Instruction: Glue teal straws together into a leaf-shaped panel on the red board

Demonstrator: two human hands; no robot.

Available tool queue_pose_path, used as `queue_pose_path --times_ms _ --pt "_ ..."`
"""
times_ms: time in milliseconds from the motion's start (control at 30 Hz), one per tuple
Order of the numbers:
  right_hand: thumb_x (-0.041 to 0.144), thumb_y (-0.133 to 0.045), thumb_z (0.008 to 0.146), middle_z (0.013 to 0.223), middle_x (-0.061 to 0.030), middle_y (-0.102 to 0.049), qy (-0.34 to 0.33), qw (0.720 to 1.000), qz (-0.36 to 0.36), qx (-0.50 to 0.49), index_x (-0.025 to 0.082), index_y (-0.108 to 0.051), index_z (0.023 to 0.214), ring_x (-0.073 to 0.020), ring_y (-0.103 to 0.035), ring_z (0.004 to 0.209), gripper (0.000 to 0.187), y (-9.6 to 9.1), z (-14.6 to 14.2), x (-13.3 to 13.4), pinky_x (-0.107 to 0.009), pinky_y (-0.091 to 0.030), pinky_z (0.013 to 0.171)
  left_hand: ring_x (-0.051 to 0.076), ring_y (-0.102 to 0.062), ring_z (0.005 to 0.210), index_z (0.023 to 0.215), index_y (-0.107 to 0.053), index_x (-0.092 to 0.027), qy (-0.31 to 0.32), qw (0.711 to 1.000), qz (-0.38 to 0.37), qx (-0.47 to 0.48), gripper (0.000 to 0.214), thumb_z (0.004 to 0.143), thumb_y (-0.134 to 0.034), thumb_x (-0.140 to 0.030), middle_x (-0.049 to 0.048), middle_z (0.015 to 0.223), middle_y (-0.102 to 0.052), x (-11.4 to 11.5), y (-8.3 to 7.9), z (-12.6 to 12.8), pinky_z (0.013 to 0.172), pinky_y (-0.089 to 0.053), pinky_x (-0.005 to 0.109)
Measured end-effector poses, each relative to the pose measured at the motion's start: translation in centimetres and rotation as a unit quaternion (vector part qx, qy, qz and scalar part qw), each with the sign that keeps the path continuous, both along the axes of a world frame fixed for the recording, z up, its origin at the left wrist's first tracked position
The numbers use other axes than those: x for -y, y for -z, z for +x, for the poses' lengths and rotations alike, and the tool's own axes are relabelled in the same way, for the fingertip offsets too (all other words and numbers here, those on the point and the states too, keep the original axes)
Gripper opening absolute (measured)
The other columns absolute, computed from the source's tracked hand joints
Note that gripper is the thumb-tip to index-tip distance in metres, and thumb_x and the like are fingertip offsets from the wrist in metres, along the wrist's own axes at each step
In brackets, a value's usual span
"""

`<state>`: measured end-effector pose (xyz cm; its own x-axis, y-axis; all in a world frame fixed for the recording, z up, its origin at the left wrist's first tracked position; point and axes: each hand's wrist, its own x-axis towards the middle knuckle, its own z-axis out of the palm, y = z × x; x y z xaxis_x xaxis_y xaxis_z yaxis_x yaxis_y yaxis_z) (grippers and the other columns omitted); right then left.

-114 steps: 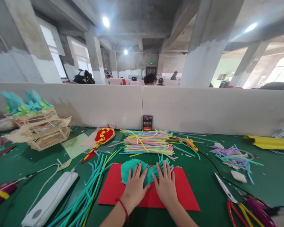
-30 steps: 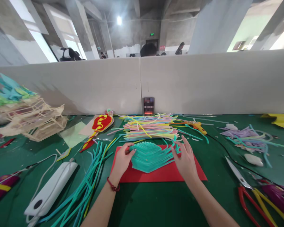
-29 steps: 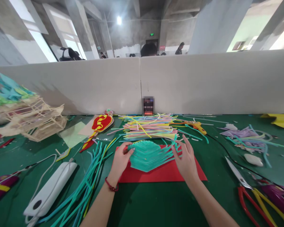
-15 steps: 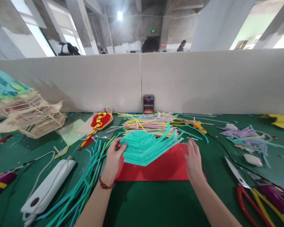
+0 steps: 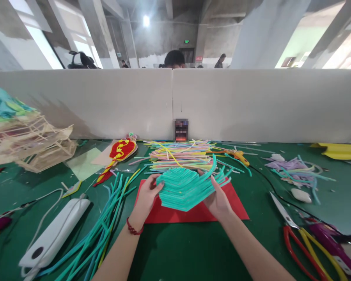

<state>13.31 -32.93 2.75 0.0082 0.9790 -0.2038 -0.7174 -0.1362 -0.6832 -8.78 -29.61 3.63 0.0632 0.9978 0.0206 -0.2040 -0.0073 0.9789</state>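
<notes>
1. The teal piece [image 5: 183,191], made of strips laid side by side, is at the centre of the frame. Its underside is hidden, and whether any of it touches the red sheet [image 5: 169,216] below cannot be told.
2. The left hand [image 5: 146,196] pinches the piece's left edge, thumb in front; its other fingers are mostly out of sight behind.
3. The right hand [image 5: 219,201] grasps the right side, thumb at the front near the loose strip ends; the fingers behind are largely covered by the piece.
4. The frame's left edge cuts off the stick model [image 5: 38,144] and, lower down, a purple-and-yellow tool [image 5: 0,226]. At lower right, the scissors [image 5: 283,208] lose the ends of their handles at the bottom edge.
5. The small dark device [image 5: 181,130] at centre, against the pale panel [image 5: 105,101], is pixelated and unreadable. Over the panel, only the top of a person's head [image 5: 174,58] shows clearly.
6. Half a second ago the right hand stood apart from the piece; now it grips it. Nearly four seconds ago both hands lay flat over the piece on the sheet.
</notes>
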Motion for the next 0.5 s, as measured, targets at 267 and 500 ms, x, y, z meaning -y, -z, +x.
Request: queue_pose_path --times_ms 267,500 --pt "0.027 -0.077 0.065 0.102 -0.0025 -0.073 0.174 0.982 0.042 0.053 0.024 -0.066 0.109 -0.0204 -0.065 0.106 0.046 -2.4 4.1 -0.6 -0.036 -0.048 0.099 0.021 -0.065 0.086 0.096 -0.063 -0.018 0.022 0.999 0.012 -0.047 0.039 0.067 -0.074 -0.041 0.0064 0.095 -0.069 -0.2 1.6 0.2 0.073 -0.052 0.03" --pt "0.037 -0.082 0.053 0.118 -0.0102 -0.064 0.291 0.909 -0.074 0.29 0.021 -0.045 0.132 -0.031 -0.058 0.114 0.088 1.2 7.5 -1.4 -0.049 -0.05 0.093 0.023 -0.064 0.094 0.105 -0.065 -0.02 -0.017 0.979 0.036 -0.201 0.032 0.073 -0.064 -0.025 0.0076 0.104 -0.068 -0.4 3.3 1.4 0.086 -0.05 0.037"
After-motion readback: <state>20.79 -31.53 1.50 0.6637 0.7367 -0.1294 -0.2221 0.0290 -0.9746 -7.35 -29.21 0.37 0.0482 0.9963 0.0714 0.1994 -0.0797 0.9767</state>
